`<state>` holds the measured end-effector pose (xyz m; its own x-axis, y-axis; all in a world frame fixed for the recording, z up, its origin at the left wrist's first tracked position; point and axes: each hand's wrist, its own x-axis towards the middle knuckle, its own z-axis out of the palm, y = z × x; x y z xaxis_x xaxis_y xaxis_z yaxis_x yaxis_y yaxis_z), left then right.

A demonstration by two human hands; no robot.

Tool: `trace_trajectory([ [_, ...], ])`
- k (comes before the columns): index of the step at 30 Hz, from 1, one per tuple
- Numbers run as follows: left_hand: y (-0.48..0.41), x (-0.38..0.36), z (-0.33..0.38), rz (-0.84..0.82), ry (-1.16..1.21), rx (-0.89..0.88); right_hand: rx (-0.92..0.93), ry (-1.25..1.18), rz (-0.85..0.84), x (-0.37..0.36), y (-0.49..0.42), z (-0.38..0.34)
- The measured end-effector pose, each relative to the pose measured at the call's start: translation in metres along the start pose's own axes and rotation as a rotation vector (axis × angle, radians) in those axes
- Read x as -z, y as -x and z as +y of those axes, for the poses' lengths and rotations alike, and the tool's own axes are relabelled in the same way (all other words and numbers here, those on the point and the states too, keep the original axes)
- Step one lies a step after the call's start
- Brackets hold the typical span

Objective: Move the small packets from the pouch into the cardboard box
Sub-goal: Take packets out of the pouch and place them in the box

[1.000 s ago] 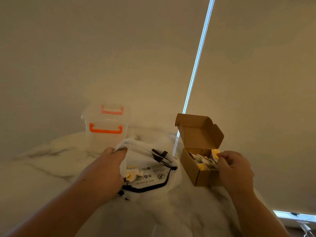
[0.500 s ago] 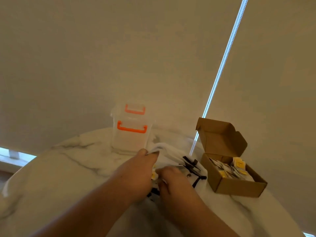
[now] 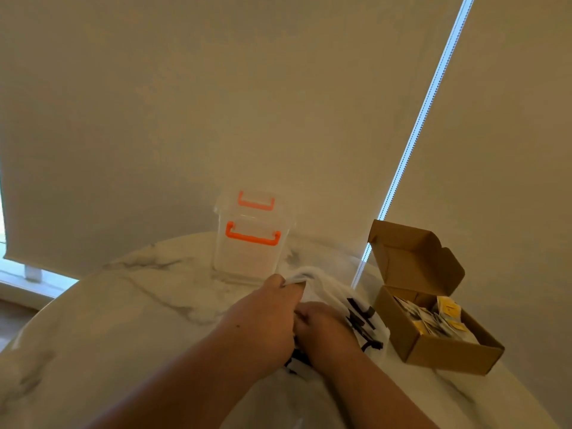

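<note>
Small packets (image 3: pixel 433 318), yellow and white, lie heaped in the open cardboard box (image 3: pixel 439 354) at the right of a marble-topped desk (image 3: pixel 123 320), the box's lid flap standing up behind them. Any left in the white, black-trimmed pouch (image 3: pixel 331 287) just beside the box are hidden by the person's hands. The left hand (image 3: pixel 263 317) pinches the pouch's upper edge and lifts the limp material. The right hand (image 3: pixel 325 331) sits at the pouch's mouth, touching the left, with its fingers out of sight, so whether they have closed on a packet cannot be told. The packets look thin, flat and very light, probably smooth enough to slip from a loose hold and easy to crease. They are likely best taken a few at a time, pinched across their flat faces or by an edge. The pouch seems soft and floppy, and its mouth would sag shut unless held by the rim as the left hand holds it. The box, light card with low walls, could shift if knocked while packets are dropped in. A clear plastic tub (image 3: pixel 250 252) with orange handles stands behind the pouch, before drawn roller blinds (image 3: pixel 216 103).
</note>
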<state>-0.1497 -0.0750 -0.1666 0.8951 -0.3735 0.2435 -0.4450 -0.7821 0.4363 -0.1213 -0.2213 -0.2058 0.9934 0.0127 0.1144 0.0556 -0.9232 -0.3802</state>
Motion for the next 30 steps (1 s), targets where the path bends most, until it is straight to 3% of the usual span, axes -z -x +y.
trace_trajectory([
  [7, 0.002, 0.000, 0.000, 0.025, -0.005, 0.020, -0.005, -0.086, 0.019, 0.007, 0.012, -0.007],
  [12, 0.005, 0.004, -0.002, 0.051, 0.017, 0.030, 0.100, 0.012, 0.150, 0.021, 0.033, -0.015],
  [18, 0.002, 0.004, -0.004, 0.079, 0.015, 0.038, 0.211, 0.160, 0.024, 0.061, 0.065, -0.029],
  [21, 0.001, 0.002, -0.001, 0.060, -0.001, 0.061, 0.207, -0.201, 0.265, 0.070, 0.093, -0.007],
  [24, 0.003, 0.003, 0.000, 0.063, -0.005, 0.064, 0.268, -0.439, 0.372, 0.094, 0.107, 0.016],
  [27, 0.002, 0.004, -0.002, 0.057, 0.002, 0.065, 0.193, -0.724, 0.610, 0.121, 0.106, 0.043],
  [30, 0.002, 0.002, -0.001, 0.040, -0.009, 0.065, 0.032, -0.707, 0.801, 0.133, 0.101, 0.076],
])
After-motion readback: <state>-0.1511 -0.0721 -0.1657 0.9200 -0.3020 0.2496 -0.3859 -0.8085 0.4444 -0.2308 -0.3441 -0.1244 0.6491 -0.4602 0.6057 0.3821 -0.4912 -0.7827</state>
